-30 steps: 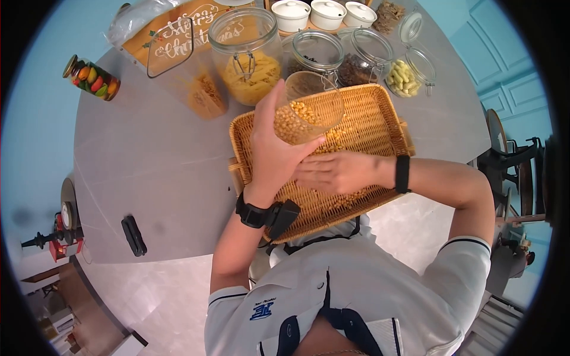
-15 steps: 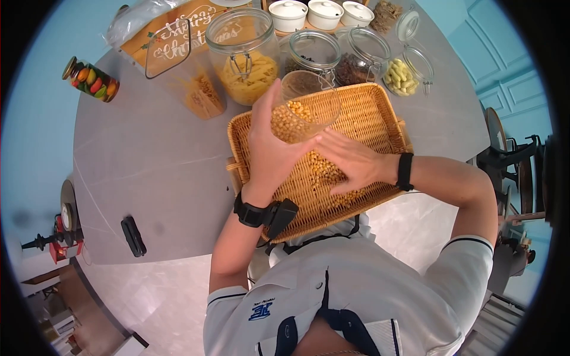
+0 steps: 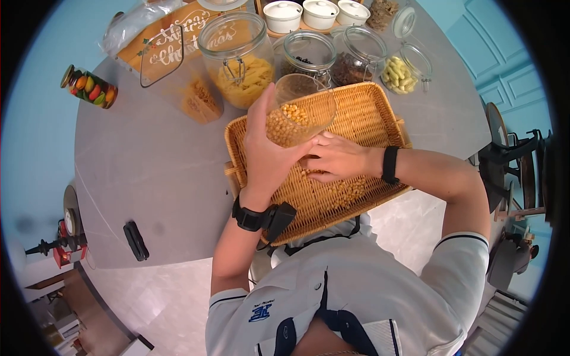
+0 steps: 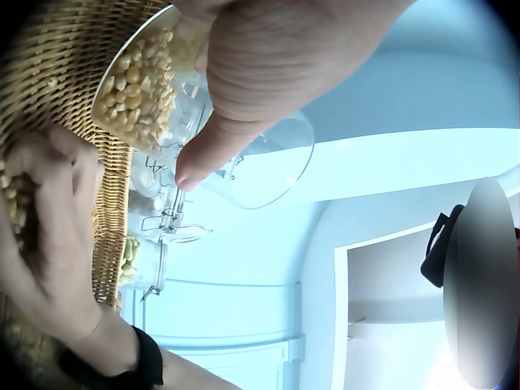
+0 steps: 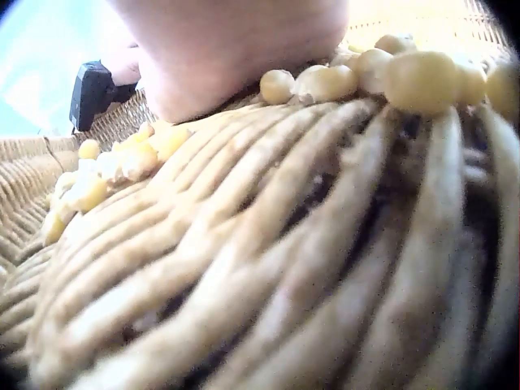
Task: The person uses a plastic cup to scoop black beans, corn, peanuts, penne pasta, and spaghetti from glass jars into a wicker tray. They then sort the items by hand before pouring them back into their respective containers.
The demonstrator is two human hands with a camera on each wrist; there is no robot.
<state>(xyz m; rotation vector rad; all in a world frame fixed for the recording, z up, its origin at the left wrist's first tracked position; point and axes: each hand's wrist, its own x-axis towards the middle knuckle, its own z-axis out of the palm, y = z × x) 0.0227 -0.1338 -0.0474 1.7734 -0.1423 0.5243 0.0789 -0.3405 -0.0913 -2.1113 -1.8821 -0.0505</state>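
Observation:
My left hand (image 3: 265, 151) grips a clear container (image 3: 317, 107) over the left part of a wicker basket (image 3: 371, 121). Yellow corn kernels (image 4: 138, 85) fill one end of this container, which is tilted. Just below it, my right hand (image 3: 343, 159) is down in the basket with its fingers curled. In the left wrist view those fingers (image 4: 61, 187) bend round some kernels. Loose kernels (image 3: 347, 191) lie on the basket floor by the hand. Up close, the right wrist view has kernels (image 5: 418, 81) on the woven strands, against the hand's edge.
Along the basket's far side stand a jar of pasta (image 3: 246, 77), a jar of dark pieces (image 3: 356, 65), a jar of pale green pieces (image 3: 401, 74) and an open rectangular container (image 3: 202, 101). White lidded pots (image 3: 320, 15) stand behind. A black object (image 3: 136, 241) lies at left.
The right hand rose from the basket to the container's near edge, then came back down among the kernels with its fingers curling. The left hand keeps holding the container in nearly the same place.

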